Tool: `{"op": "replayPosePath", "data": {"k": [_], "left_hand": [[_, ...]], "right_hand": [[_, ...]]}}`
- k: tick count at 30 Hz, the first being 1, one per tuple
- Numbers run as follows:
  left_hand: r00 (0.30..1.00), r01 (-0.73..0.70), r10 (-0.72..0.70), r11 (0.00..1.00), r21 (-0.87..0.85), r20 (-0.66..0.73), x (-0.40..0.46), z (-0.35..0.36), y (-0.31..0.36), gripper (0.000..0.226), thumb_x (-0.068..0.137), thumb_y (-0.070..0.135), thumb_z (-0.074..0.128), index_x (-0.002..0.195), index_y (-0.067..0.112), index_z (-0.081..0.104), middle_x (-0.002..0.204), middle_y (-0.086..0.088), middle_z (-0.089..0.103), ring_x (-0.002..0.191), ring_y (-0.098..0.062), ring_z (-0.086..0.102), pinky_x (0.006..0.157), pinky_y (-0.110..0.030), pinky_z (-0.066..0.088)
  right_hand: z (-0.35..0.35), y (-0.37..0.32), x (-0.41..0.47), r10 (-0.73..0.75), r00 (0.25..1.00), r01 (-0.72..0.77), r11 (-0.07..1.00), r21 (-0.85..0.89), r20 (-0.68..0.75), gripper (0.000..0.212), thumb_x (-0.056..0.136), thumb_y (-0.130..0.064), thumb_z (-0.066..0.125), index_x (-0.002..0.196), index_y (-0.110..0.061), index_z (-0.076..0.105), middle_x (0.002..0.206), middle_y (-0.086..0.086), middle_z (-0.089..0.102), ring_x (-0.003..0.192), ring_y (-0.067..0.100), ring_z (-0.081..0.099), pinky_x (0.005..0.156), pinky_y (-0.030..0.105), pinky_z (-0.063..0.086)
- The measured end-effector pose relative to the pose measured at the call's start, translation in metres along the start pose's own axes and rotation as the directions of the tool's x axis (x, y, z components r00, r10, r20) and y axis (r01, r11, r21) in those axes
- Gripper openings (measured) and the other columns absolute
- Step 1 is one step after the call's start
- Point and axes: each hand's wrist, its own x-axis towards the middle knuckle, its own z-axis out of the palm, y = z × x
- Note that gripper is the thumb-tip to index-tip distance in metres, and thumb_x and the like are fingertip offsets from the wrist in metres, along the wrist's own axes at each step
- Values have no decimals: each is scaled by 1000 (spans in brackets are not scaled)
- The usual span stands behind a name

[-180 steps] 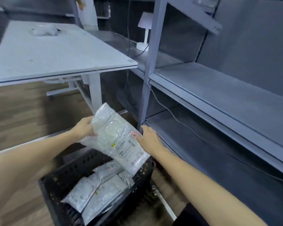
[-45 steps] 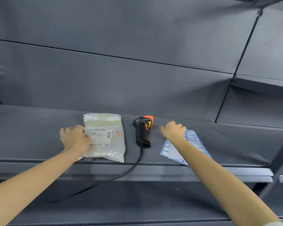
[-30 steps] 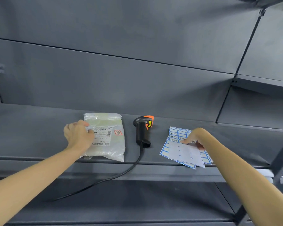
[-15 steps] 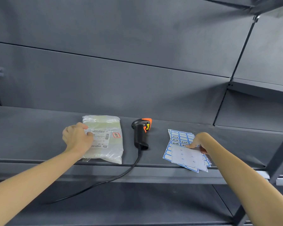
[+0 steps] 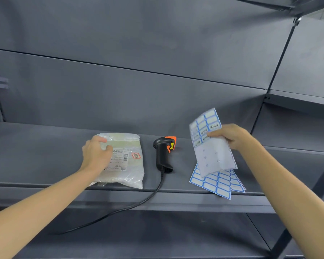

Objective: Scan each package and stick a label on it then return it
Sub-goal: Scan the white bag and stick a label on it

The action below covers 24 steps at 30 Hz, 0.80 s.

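Head view first, and it is the only view. Package (image 5: 124,161) lies flat on the dark shelf (image 5: 36,156), just left of the scanner (image 5: 163,154), with its printed address slip facing up. Left hand (image 5: 96,153) rests on the left part of the package, fingers slightly bent over the plastic; it presses the package down and does not grip it. Scanner lies on the shelf with nobody touching it, its black cable (image 5: 138,202) hanging over the front edge of the shelf.

To the right of the scanner, the right hand (image 5: 230,136) pinches one label sheet (image 5: 209,144) and holds it lifted off the shelf, tilted toward the camera. More label sheets (image 5: 216,183) lie flat on the shelf under it, also right of the scanner.

I judge the step in hand is the labelling: the person takes a sheet to peel one sticker. Whether the scan is already done, I cannot tell from this moment. The next move calls for a fingertip peel of a single label, probably with help of the left hand, and then pressing it on a free part of the package, not over the barcode.
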Motion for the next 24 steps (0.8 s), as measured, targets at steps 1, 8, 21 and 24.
{"op": "replayPosePath", "data": {"k": [1, 8, 21, 24], "left_hand": [[999, -31, 32, 998, -54, 10, -1, 0, 2, 28, 93, 14, 53, 121, 11, 53, 126, -9, 51, 119, -27, 47, 91, -33, 40], [974, 46, 91, 819, -572, 209, -8, -4, 30, 37, 84, 51, 63, 104, 20, 62, 110, 2, 68, 98, -15, 67, 84, -28, 51], [907, 385, -15, 440, -811, 422, -5, -19, 26, 35, 88, 17, 64, 123, 11, 63, 115, -8, 70, 106, -26, 67, 82, -36, 55], [923, 363, -52, 452, -815, 382, -1, -18, 17, 28, 89, 15, 64, 117, 13, 65, 109, -6, 72, 101, -23, 69, 81, -37, 56]], "right_hand": [[10, -10, -5, -49, 996, 46, 998, 52, 74, 37, 76, 8, 69, 113, 4, 65, 114, 21, 67, 98, 34, 68, 85, 45, 54], [105, -44, -31, -195, 896, 114, 969, 219, 399, 41, 80, -3, 71, 119, -3, 62, 114, 13, 70, 103, 31, 68, 88, 43, 55], [208, -28, -46, -352, 896, 382, 922, -65, 270, 53, 76, -28, 82, 118, -13, 54, 113, 0, 66, 97, 18, 66, 83, 33, 54], [219, -16, -47, -587, 810, 556, 772, -308, -7, 40, 84, -31, 72, 119, -21, 55, 113, -6, 51, 108, 15, 49, 83, 21, 34]]}}
